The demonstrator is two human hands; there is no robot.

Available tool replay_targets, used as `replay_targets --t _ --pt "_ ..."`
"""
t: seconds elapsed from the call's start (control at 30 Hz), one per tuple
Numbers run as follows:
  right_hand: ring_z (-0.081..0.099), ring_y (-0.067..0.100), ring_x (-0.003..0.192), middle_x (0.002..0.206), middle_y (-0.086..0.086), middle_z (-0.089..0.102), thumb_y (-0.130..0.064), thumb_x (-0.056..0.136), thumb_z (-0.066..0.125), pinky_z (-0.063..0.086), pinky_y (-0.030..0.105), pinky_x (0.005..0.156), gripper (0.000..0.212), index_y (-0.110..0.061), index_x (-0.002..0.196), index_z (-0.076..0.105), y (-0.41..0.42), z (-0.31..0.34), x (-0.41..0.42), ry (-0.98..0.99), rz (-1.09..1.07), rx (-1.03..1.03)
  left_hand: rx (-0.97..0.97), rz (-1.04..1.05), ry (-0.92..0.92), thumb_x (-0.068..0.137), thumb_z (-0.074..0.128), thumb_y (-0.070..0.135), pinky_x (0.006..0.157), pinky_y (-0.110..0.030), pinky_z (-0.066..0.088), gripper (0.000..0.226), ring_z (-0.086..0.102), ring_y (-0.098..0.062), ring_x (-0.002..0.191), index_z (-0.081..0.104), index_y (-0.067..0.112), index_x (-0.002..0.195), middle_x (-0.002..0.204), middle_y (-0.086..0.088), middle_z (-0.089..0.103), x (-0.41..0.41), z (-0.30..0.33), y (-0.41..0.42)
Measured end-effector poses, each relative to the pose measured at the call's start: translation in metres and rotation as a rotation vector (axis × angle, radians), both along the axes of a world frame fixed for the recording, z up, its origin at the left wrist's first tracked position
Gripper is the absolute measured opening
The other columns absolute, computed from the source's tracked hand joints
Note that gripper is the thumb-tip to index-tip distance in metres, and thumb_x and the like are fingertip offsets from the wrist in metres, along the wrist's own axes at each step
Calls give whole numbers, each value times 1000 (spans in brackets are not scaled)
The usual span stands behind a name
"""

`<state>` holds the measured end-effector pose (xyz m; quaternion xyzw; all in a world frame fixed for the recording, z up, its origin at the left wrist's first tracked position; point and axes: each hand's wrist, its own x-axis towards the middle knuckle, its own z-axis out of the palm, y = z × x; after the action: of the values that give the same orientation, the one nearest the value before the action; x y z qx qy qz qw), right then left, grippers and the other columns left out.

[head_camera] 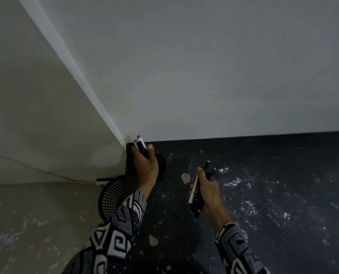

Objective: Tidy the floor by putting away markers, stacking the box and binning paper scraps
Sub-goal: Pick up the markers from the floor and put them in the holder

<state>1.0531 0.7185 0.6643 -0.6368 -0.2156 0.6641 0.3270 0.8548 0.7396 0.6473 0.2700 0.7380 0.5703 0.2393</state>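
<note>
Nearest the camera, two patterned sleeves (125, 224) reach forward over a dark surface speckled with pale flecks, which I take to be a desk (273, 175) set into the corner of the room. The right hand (209, 191) has its grip curled around a bundle of markers (197, 194), several dark barrels and one white, their coloured ends pointing away from the person. A little farther on, the left hand (146, 167) pinches two or three more markers (141, 145), a purple cap uppermost, close to where the desk meets the walls. Just behind that hand sits a dark round thing (161, 165); it may be a pen holder, but it is too dim to tell. Below the desk edge on the left stands a blue mesh basket (111, 196) on the pale floor (36, 224).

The step in hand looks like putting the markers away. To do it well, the left hand should lower its few markers, tips down, straight into whatever holder is there, and let go only once they are seated. The right hand should keep its bundle squeezed and level so none slide out, then pass them over a few at a time rather than all at once. Paper-like scraps (185, 177) lie on the desk between the hands and are not yet binned.
</note>
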Motion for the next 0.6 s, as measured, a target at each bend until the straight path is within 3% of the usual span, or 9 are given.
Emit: replay_targets --t 0.1,0.2,0.27,0.4,0.5,0.6 --pt "62 25 57 69 13 66 -48 91 68 54 36 57 53 2 110 65 -1 -1 -2 8 -5 -5 36 -24 74 98 55 44 75 -12 47 26 62 0 86 46 27 115 100 9 62 -3 0 -1" --pt "63 25 58 70 13 67 -48 90 68 55 35 58 54 1 112 65 -2 -1 -4 9 3 -15 101 -55 140 97 61 34 74 -6 41 17 58 -1 86 45 39 99 96 8 59 -7 7 -2" --pt "63 25 59 71 14 67 -49 90 68 55 35 58 55 1 112 65 -4 1 -5 17 8 -25 126 -64 141 95 64 29 77 -11 45 25 60 -5 89 43 43 99 99 4 61 -8 11 -2" --pt "61 23 56 70 12 65 -46 92 67 53 32 53 52 2 112 63 -8 7 -9 66 1 -24 128 -93 80 94 67 29 89 -21 51 29 63 -6 104 47 22 115 114 5 64 -10 19 -6" --pt "59 21 54 67 10 64 -43 93 66 53 31 52 46 1 103 66 -10 12 -12 102 -9 -24 96 -97 87 94 64 31 95 -16 45 35 57 -3 115 48 20 124 125 5 59 -9 31 -13" --pt "59 21 54 69 12 62 -44 92 67 54 31 53 43 -1 94 67 -13 19 -16 163 -23 -31 58 -60 189 92 60 32 91 -5 36 28 49 2 109 52 24 117 117 7 56 0 46 -26"
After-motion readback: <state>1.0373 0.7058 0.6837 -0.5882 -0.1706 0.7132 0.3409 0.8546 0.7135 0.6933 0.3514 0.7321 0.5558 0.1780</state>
